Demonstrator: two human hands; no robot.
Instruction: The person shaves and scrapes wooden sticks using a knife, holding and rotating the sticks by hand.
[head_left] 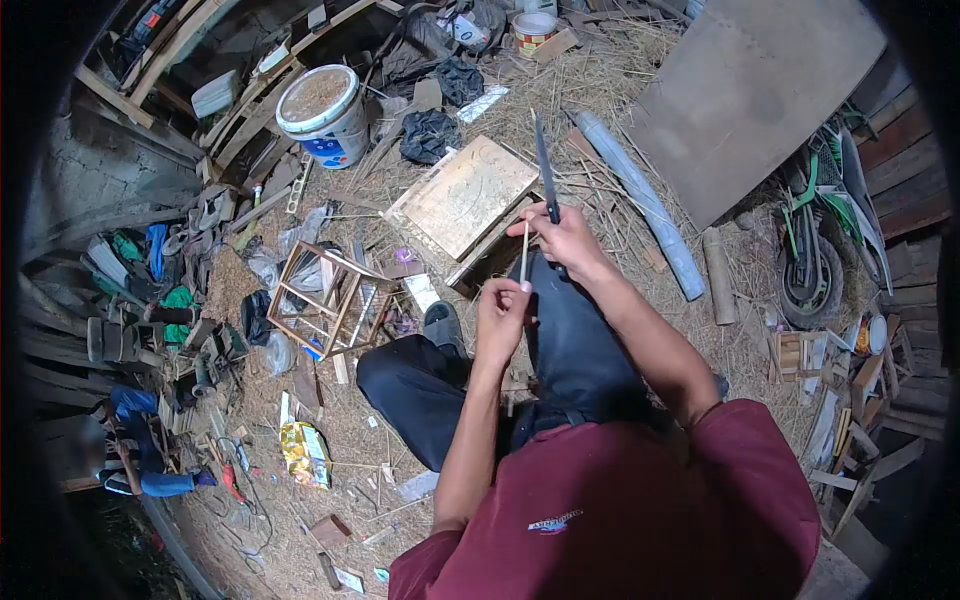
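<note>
My right hand is closed around the black handle of a long knife, whose blade points up and away from me. A thin pale wooden stick stands between my hands, its upper end at the fingers of my right hand. Low on the stick, my left hand pinches it between thumb and fingers. Both hands are above my lap, just in front of a low wooden bench with a worn board top.
A small wooden frame lies tilted at left, near a yellow packet. A bucket stands beyond. On the right are a grey pipe, a large board and a motorbike wheel. Another person sits far left.
</note>
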